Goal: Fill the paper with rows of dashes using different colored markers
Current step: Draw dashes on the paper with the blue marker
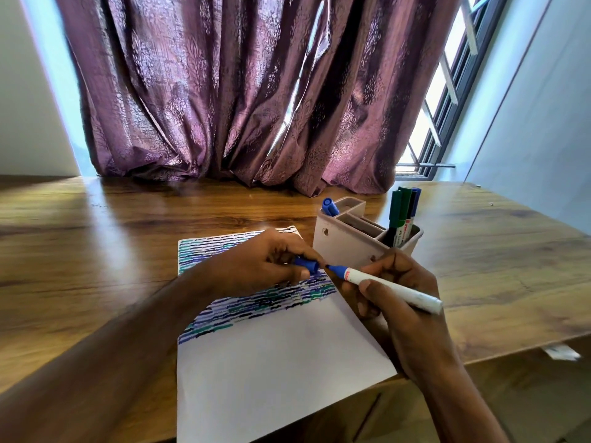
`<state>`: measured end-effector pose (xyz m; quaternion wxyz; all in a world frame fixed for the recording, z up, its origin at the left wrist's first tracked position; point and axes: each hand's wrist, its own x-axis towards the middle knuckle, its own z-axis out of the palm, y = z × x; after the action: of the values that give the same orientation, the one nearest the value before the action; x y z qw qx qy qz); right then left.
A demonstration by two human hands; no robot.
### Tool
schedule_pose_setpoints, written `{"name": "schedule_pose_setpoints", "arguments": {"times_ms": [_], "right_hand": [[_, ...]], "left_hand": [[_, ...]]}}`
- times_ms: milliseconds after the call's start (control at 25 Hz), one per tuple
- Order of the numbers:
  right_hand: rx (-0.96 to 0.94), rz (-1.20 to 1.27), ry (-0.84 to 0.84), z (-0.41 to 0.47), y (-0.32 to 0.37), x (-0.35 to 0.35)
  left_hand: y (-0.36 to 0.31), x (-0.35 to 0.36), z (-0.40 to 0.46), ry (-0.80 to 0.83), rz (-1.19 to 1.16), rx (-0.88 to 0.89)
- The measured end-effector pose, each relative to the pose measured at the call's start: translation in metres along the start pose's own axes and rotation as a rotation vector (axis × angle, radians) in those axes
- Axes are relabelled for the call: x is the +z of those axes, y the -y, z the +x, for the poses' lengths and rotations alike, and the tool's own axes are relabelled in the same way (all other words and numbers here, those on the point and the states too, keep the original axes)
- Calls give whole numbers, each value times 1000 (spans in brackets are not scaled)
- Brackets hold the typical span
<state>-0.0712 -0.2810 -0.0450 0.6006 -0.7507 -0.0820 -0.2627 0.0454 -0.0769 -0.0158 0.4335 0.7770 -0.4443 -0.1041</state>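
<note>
The holder [348, 238] stands on the table [96, 251] just beside the paper [271, 362] at its far right corner, w/ markers [403, 212] sticking up from it; this blocks the way on far right. Both hands [265, 260] are over the paper's upper half. Lower half of paper is bare, free to pass. Left of paper the table is open. The curtain [230, 91] closes the far edge.

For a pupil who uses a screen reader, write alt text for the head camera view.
Over a paper half filled with blue, green and black dash rows, the left hand holds a blue cap just off the tip of a blue marker gripped by the right hand. A holder of markers stands behind, on a wooden table.
</note>
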Motion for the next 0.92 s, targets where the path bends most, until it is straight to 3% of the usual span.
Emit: {"name": "schedule_pose_setpoints", "arguments": {"times_ms": [200, 360, 560, 920], "right_hand": [[-31, -61, 10, 0, 1, 1], [-31, -99, 31, 2, 2, 0], [-5, -14, 6, 4, 1, -1], [16, 15, 93, 7, 5, 2]], "left_hand": [[1, 2, 1, -11, -249, -22], [-1, 10, 1, 51, -268, -2], [-3, 12, 2, -36, -425, 24], [-1, 15, 4, -122, -460, 48]]}}
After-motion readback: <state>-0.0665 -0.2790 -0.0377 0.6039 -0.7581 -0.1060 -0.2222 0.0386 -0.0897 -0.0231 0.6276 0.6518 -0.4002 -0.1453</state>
